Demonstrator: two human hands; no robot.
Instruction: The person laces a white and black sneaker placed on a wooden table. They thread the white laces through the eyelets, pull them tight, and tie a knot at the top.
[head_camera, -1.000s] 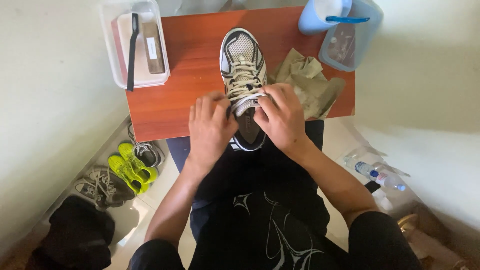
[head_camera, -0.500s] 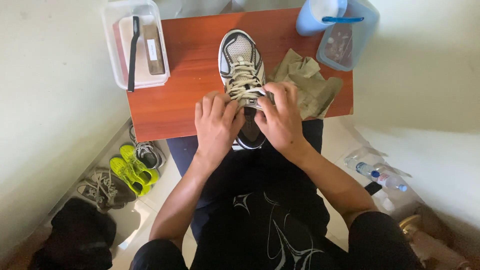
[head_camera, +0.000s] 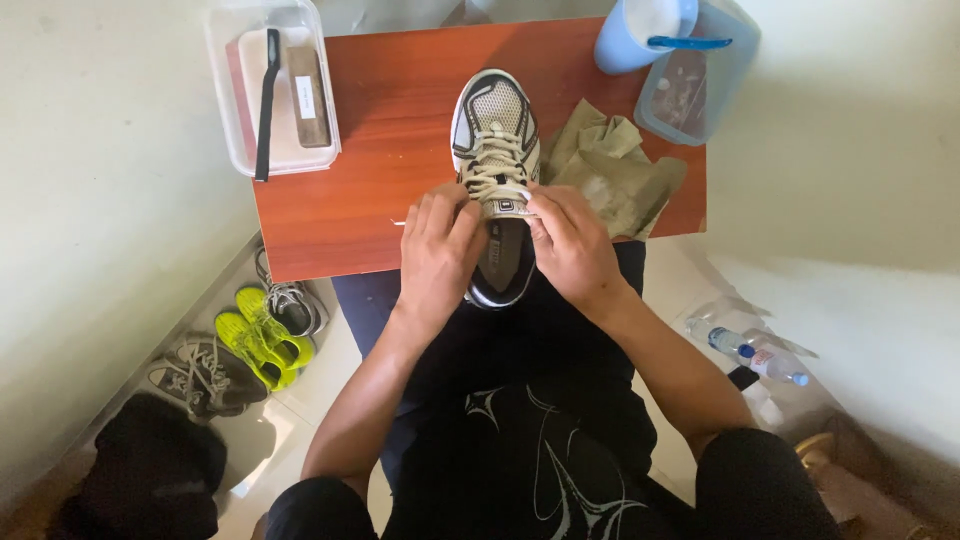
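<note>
Head view: red-brown table carries a white sneaker, toe pointing away. Left hand and right hand flank its tongue, each pinching a lace end. Crumpled cloth lies just right of the grip.

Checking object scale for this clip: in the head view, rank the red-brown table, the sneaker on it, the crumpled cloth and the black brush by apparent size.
1. Red-brown table.
2. Sneaker, partly covered by the hands.
3. Crumpled cloth, close to the sneaker in area, so this order is unsure.
4. Black brush, thin and clearly smallest.
</note>
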